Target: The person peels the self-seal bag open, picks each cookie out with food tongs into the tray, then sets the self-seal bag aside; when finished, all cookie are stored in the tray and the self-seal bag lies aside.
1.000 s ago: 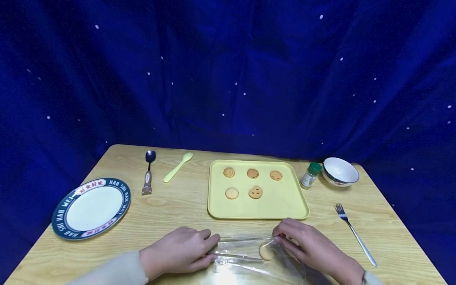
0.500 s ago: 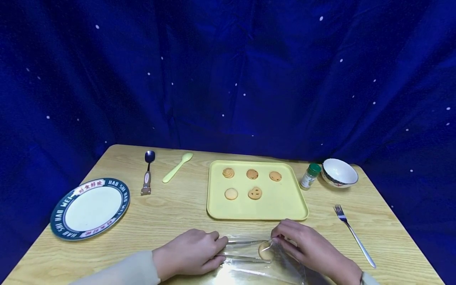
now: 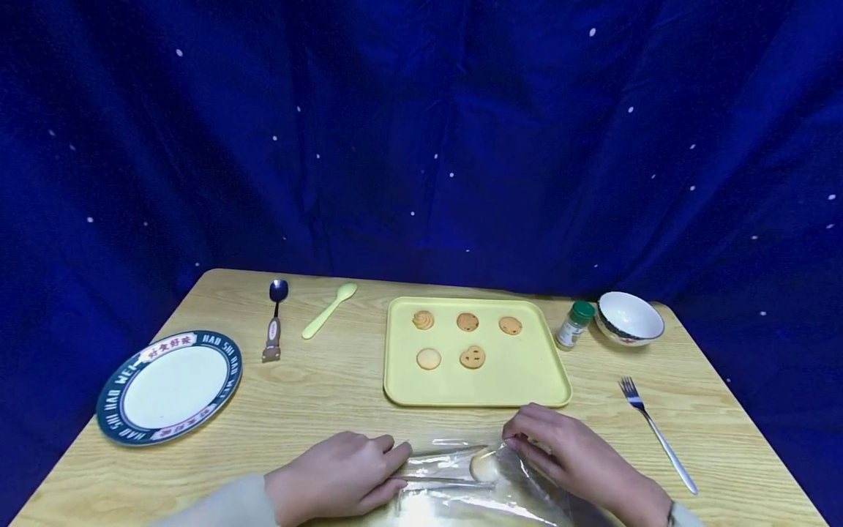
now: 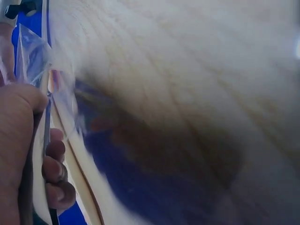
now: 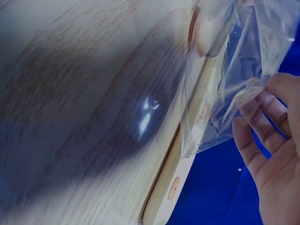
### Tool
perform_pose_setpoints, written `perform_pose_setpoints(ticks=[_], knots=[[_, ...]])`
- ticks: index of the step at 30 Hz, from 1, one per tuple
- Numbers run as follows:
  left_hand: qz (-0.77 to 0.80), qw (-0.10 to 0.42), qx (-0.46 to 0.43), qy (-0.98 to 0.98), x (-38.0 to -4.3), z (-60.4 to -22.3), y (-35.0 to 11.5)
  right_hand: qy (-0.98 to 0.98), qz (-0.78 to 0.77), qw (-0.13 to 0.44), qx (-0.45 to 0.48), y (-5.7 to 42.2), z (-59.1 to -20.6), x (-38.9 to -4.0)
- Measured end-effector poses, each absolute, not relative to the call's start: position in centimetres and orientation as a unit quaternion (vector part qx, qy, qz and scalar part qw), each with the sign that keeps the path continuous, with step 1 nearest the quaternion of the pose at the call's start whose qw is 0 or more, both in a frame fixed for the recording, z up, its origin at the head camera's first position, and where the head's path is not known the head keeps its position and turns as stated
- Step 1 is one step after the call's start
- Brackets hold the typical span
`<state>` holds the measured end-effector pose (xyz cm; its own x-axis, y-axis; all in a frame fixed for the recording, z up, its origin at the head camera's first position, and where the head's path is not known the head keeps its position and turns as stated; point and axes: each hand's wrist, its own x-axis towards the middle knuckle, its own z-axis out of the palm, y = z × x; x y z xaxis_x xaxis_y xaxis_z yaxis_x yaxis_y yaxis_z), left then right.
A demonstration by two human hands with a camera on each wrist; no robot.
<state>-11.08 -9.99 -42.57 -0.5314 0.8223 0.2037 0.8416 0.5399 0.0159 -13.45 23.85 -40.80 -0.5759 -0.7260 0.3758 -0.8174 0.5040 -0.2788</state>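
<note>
My left hand (image 3: pixel 342 472) holds a pair of slim metal tongs (image 3: pixel 437 479) near the front of the table. Both arms of the tongs reach rightward into a clear plastic bag (image 3: pixel 520 494). A round pale cookie (image 3: pixel 484 466) lies inside the bag by the tips of the tongs. With thumb and fingers, my right hand (image 3: pixel 569 450) pinches the bag's upper edge; the right wrist view shows the thin film (image 5: pixel 243 98) in its fingertips. Beyond the hands, a yellow tray (image 3: pixel 520 380) bears several cookies (image 3: pixel 472 356) in two rows.
A dark-rimmed plate (image 3: pixel 227 366) stands at left, near a brown-handled spoon (image 3: pixel 272 337) and a yellow spoon (image 3: pixel 329 311). Right of the tray are a green-capped jar (image 3: pixel 573 326), a bowl (image 3: pixel 628 318) and a fork (image 3: pixel 658 435). A blue curtain (image 3: pixel 421 146) hangs behind.
My left hand and the tongs shift right, then back left. The cookie has slid a little left within the bag. My right hand stays nearly in place on the bag.
</note>
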Motion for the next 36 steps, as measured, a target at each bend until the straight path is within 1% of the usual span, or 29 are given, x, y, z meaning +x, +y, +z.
perform_pose_setpoints(ticks=[3,5,10,18,20,22,24,26,29,32,36], knots=[[-0.078,0.084,-0.475,-0.873,-10.9,-42.3,-10.9,-0.857,0.221,0.111,0.451,23.9,-40.8,-13.5],[-0.092,0.073,-0.468,-0.876,-10.6,-42.2,-11.8,-0.855,0.224,0.111,0.453,23.9,-40.8,-13.5],[-0.114,0.061,-0.443,-0.887,-10.0,-42.0,-14.6,-0.857,0.215,0.111,0.456,24.0,-40.9,-13.6],[-0.110,0.043,-0.396,-0.911,-9.3,-41.6,-19.1,-0.862,0.206,0.110,0.450,24.4,-40.8,-13.7],[-0.102,0.052,-0.386,-0.915,-9.3,-41.5,-20.0,-0.862,0.205,0.113,0.450,24.4,-40.8,-13.6],[-0.091,0.073,-0.376,-0.919,-9.4,-41.4,-20.7,-0.862,0.203,0.115,0.450,24.3,-40.9,-13.6],[-0.077,0.108,-0.365,-0.921,-9.7,-41.3,-21.2,-0.864,0.203,0.111,0.448,24.3,-40.9,-13.5],[-0.071,0.136,-0.352,-0.923,-10.3,-41.2,-21.2,-0.866,0.205,0.103,0.445,24.3,-41.0,-13.4],[-0.069,0.150,-0.334,-0.928,-11.3,-40.7,-20.5,-0.868,0.210,0.090,0.442,24.4,-41.1,-13.3],[-0.071,0.148,-0.333,-0.929,-12.5,-40.1,-18.4,-0.868,0.211,0.088,0.440,24.4,-41.1,-13.2],[-0.067,0.128,-0.345,-0.927,-14.1,-39.8,-14.6,-0.866,0.217,0.084,0.442,24.2,-41.0,-13.1]])
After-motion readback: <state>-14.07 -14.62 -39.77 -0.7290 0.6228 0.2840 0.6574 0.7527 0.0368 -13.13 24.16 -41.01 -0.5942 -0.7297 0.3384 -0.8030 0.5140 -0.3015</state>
